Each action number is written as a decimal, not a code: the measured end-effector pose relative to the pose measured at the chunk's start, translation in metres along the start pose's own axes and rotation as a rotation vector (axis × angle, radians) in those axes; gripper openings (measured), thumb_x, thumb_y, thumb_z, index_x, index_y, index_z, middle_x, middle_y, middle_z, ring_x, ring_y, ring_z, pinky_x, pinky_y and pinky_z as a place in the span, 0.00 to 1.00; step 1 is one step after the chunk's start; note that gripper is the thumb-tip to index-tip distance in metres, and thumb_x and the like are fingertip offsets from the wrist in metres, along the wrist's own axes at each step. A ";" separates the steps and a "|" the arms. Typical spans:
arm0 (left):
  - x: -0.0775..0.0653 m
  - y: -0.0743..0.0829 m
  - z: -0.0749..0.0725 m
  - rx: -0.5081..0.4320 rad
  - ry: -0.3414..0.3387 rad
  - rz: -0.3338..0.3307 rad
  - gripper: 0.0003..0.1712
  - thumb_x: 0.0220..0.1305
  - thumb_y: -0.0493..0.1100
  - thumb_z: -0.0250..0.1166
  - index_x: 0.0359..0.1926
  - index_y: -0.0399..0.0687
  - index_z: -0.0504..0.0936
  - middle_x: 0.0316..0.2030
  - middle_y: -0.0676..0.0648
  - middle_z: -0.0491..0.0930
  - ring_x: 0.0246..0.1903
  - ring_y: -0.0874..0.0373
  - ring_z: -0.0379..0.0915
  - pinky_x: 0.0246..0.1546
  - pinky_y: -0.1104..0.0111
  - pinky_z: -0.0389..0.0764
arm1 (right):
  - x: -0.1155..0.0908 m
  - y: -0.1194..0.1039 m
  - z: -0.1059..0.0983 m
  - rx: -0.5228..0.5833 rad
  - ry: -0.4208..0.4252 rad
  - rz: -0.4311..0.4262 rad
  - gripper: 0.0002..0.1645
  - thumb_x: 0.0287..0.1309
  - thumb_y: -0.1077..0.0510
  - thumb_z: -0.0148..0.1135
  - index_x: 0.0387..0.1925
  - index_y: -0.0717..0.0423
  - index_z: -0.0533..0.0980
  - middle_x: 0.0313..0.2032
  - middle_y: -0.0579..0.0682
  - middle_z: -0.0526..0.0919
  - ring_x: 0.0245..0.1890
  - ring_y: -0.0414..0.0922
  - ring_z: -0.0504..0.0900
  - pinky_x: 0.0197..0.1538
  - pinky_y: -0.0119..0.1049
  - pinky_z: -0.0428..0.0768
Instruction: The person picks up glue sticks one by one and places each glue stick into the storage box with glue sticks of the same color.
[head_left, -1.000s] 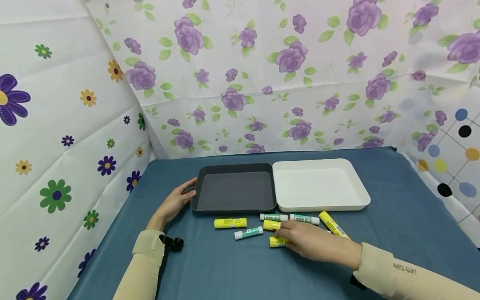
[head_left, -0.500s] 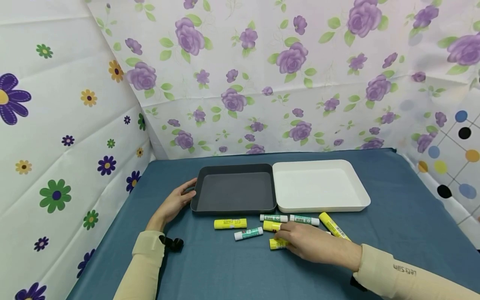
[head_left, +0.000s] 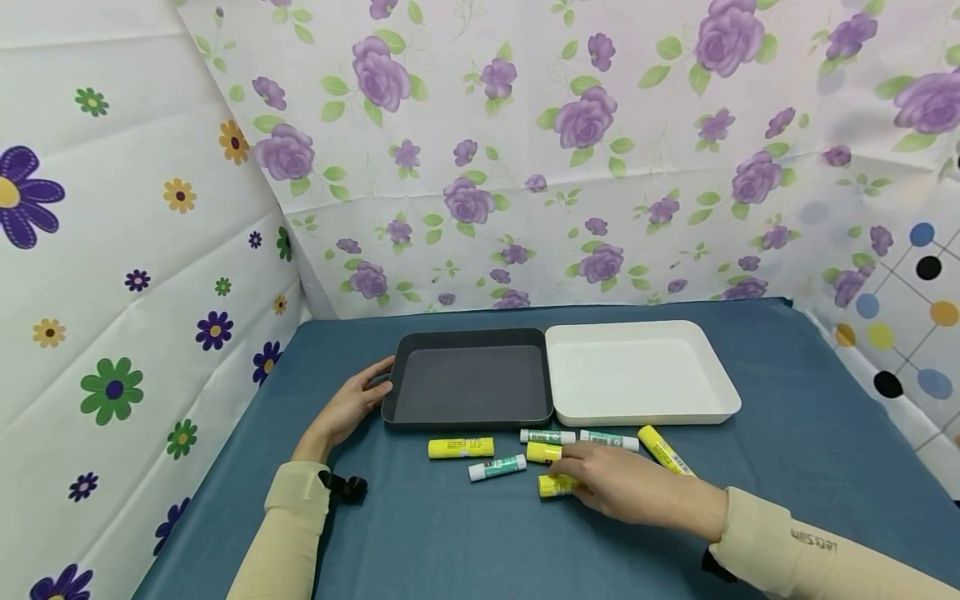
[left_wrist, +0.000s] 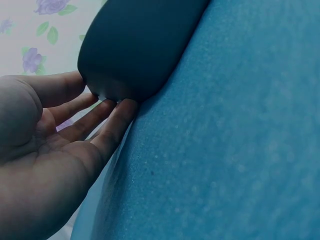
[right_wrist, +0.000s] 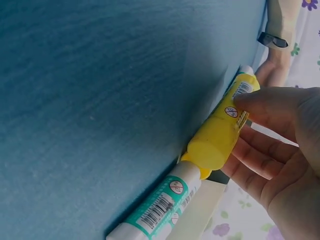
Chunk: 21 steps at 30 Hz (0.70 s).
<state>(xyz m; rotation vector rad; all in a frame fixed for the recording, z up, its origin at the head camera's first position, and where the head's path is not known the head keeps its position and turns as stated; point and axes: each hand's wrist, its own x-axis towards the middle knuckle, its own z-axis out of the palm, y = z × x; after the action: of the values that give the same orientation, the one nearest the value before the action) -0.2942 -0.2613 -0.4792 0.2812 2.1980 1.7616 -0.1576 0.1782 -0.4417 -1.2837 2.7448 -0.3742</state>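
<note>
My right hand (head_left: 622, 483) pinches a yellow glue stick (head_left: 555, 486) between thumb and fingers, low over the cloth. In the right wrist view this yellow glue stick (right_wrist: 212, 137) shows its barcode label, with a green-and-white glue stick (right_wrist: 157, 212) lying near its end. Another yellow glue stick (head_left: 543, 452) is partly covered by my fingers. At the left, my left hand (head_left: 348, 408) touches the side of a dark grey tray (head_left: 467, 424). The left wrist view shows its extended fingertips against the wall of the dark tray (left_wrist: 135, 50).
A white tray (head_left: 649, 418) adjoins the dark one on its right. In front lie a yellow glue stick (head_left: 461, 448), several green-and-white glue sticks (head_left: 497, 467) and a slanted yellow glue stick (head_left: 664, 450). Blue cloth (head_left: 420, 533) covers the table; flowered sheets hang behind and at the left.
The right hand keeps its pinch on the yellow glue stick, which shifts only very slightly. The left hand and both trays stay in place.
</note>
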 end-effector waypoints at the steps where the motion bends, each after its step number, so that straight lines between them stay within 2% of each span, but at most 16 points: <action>1: 0.000 0.000 0.000 0.001 0.002 -0.002 0.35 0.83 0.41 0.53 0.84 0.48 0.51 0.81 0.37 0.48 0.78 0.37 0.49 0.77 0.39 0.51 | 0.000 0.000 -0.001 0.007 0.001 0.000 0.23 0.61 0.63 0.75 0.58 0.49 0.84 0.51 0.42 0.83 0.51 0.37 0.82 0.54 0.35 0.85; 10: 0.001 0.000 0.000 0.003 0.009 -0.005 0.36 0.83 0.41 0.53 0.84 0.48 0.51 0.80 0.36 0.49 0.78 0.37 0.49 0.77 0.39 0.51 | 0.000 0.001 -0.009 0.036 0.003 0.014 0.24 0.60 0.64 0.75 0.57 0.50 0.84 0.51 0.43 0.82 0.49 0.37 0.81 0.52 0.35 0.86; 21: 0.002 0.000 0.000 -0.001 0.012 -0.016 0.36 0.83 0.41 0.54 0.84 0.50 0.52 0.80 0.39 0.50 0.77 0.39 0.51 0.77 0.41 0.54 | 0.000 0.008 -0.016 0.072 0.085 0.012 0.22 0.59 0.64 0.75 0.55 0.51 0.84 0.47 0.43 0.81 0.45 0.36 0.81 0.49 0.33 0.86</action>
<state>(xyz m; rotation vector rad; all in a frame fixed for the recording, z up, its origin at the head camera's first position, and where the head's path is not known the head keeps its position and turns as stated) -0.2959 -0.2603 -0.4796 0.2532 2.2009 1.7607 -0.1662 0.1857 -0.4284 -1.2623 2.7782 -0.5328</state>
